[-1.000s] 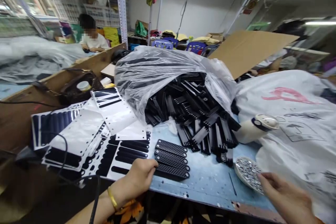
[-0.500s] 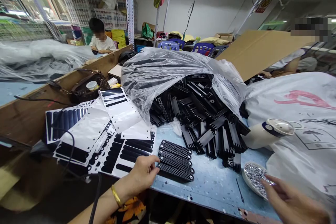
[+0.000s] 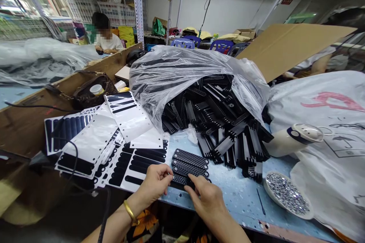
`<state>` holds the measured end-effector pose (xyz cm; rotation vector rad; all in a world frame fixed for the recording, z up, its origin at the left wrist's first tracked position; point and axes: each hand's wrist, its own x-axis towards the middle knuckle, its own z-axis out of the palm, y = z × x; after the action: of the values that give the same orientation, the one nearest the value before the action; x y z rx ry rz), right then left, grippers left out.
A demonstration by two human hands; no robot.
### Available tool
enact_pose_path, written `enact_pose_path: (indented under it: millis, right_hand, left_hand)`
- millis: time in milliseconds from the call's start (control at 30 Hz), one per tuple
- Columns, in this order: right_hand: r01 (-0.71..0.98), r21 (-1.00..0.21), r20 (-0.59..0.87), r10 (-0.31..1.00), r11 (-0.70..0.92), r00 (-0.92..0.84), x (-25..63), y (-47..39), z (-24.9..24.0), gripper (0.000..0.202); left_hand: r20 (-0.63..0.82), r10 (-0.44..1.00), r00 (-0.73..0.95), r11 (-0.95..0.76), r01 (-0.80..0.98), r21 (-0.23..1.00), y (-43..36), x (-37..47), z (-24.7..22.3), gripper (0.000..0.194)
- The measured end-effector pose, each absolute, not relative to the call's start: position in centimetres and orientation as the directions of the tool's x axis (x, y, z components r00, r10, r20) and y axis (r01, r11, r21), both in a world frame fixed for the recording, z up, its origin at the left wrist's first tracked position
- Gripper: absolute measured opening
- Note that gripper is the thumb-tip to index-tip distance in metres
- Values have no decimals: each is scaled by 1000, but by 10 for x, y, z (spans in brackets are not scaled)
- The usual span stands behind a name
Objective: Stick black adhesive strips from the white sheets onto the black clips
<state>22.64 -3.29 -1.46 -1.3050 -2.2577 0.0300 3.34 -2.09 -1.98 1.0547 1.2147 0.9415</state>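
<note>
Black patterned strips point(image 3: 190, 162) lie side by side on the blue table point(image 3: 225, 186). My left hand point(image 3: 158, 182) is at their left end, thumb and forefinger pinched together; what they hold, if anything, is too small to make out. Over the right part of the nearest strip is my right hand point(image 3: 207, 193), its thumb and forefinger bent toward the strip; whether it holds a small piece is hidden. A white bowl point(image 3: 308, 216) of small shiny silver pieces point(image 3: 288, 193) sits to the right, with a thin black tool point(image 3: 260, 201) beside it.
Behind the strips, a clear plastic bag point(image 3: 182, 64) spills many black parts point(image 3: 219, 121). Sheets with black stickers point(image 3: 137, 125) spread at left, near a brown bag point(image 3: 94, 87). A cream bottle point(image 3: 296, 138) and white sack point(image 3: 336, 102) are at right. A person point(image 3: 107, 40) sits beyond.
My right hand has moved left from the silver pieces in the bowl to the nearest strip. My left hand has stayed at the strips' left end. The view has shifted slightly.
</note>
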Motion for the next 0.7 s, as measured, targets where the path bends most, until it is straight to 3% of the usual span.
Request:
enact_pose_path:
  millis: [100,267,700]
  right_hand:
    - [816,-233,380,821,530,-425,225,-30,-18,32]
    - [802,-284,340,838,525,-428,227,-29,-20,24]
    - [811,-302,332,853,501,-403,224,-30,-16,23]
  left_hand:
    - [-293,947,129,296,0,955,-18,35,-20,13]
    - [-362,922,139,366,-2,931,-11,37,-21,8]
    - [-361,923,136,361,24,932,-10,36,-23,22]
